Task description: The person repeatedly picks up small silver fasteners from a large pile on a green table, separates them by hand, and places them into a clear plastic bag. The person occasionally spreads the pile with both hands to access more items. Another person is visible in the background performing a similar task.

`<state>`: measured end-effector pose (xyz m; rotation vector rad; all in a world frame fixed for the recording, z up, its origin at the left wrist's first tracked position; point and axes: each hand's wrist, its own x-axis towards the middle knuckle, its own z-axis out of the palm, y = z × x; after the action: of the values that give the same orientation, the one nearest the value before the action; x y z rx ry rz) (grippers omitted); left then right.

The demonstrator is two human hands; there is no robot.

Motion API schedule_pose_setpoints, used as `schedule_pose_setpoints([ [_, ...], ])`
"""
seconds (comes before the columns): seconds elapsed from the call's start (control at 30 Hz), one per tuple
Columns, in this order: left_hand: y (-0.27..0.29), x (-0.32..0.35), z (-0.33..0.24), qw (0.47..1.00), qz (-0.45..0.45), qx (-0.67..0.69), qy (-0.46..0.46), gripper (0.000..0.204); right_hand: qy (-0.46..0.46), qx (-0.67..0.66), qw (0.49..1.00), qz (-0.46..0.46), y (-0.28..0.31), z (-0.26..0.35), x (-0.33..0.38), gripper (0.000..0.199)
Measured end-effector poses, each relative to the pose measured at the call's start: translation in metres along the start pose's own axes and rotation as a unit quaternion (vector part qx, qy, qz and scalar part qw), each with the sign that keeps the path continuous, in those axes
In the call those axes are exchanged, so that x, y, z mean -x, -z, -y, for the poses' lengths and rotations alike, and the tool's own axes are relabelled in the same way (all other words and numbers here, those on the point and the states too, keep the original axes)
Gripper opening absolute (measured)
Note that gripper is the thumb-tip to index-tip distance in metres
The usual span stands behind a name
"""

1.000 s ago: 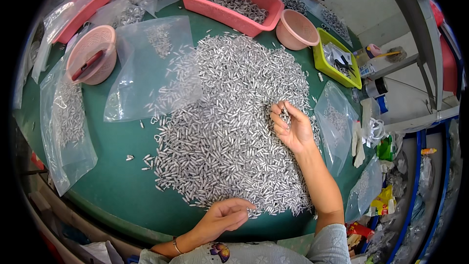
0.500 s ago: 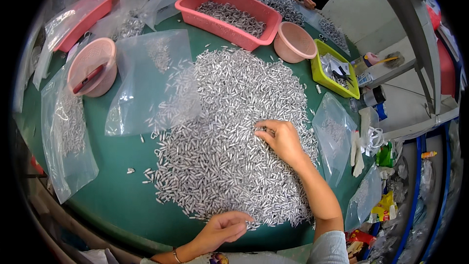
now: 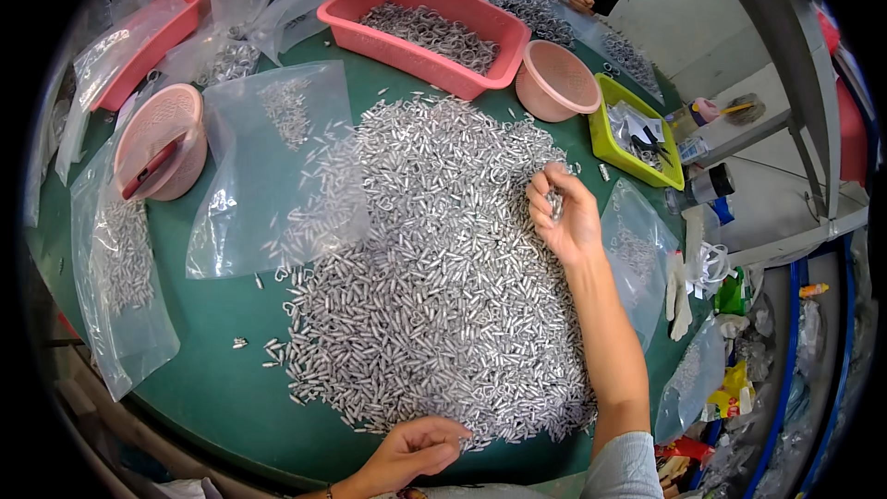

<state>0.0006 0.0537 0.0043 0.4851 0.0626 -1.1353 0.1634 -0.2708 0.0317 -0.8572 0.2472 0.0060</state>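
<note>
"Handling loose small metal well starts with the grip; how does the right hand [image 3: 565,212] stand?"

"Its fingers are curled in around a few small silver metal pieces [image 3: 555,203], at the far right part of the heap [image 3: 434,333]. A light curl should suit them: tapered, smooth-looking pieces would probably slip out under a hard squeeze."

"And the left hand [image 3: 416,453]?"

"It lies at the heap's near edge, thumb and forefinger brought close together. Whether a piece is pinched between their tips cannot be told from this view."

"Where is the rest of the metal?"

"Much of it is in that broad heap on the green table [image 3: 222,314]: bullet-shaped pieces with some curved, open loops [image 3: 282,273] among them. A clear plastic bag [image 3: 268,212] lies at the heap's far left side; whether the pieces there are inside or beneath it is hard to tell."

"What would careful work call for?"

"Small amounts, probably, with the palm turned so each shape shows before the fingers loosen. A low wrist would help, since dropped pieces could scatter like the strays [image 3: 240,343] beyond the left edge. The left hand seems best kept near the rim, clear of the right hand's path."
</note>
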Motion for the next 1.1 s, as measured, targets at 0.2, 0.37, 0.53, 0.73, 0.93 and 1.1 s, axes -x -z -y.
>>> schedule_pose_setpoints([
  [0.2, -0.003, 0.001, -0.001, 1.0, -0.026, -0.003, -0.007, 0.026, 0.199, 0.735, 0.64, -0.1, -0.002, -0.021, -0.024, 0.024],
  [0.37, -0.003, 0.001, -0.003, 1.0, -0.018, -0.013, 0.009, 0.027, 0.293, 0.63, 0.712, -0.102, 0.006, -0.023, -0.024, 0.016],
  [0.53, -0.004, -0.001, -0.001, 1.0, -0.002, -0.015, -0.002, 0.026, 0.221, 0.61, 0.752, -0.116, 0.017, -0.017, -0.011, 0.018],
  [0.73, -0.008, -0.001, -0.004, 1.0, -0.015, -0.027, 0.002, 0.026, 0.226, 0.773, 0.587, -0.086, -0.005, -0.031, -0.015, 0.029],
  [0.93, -0.006, -0.001, -0.003, 1.0, -0.019, -0.019, 0.004, 0.026, 0.166, 0.514, 0.841, -0.038, 0.001, -0.02, -0.001, 0.017],
  [1.1, -0.008, -0.002, -0.002, 1.0, -0.011, -0.016, 0.007, 0.026, 0.051, 0.515, 0.856, 0.017, -0.004, -0.01, 0.028, 0.015],
])
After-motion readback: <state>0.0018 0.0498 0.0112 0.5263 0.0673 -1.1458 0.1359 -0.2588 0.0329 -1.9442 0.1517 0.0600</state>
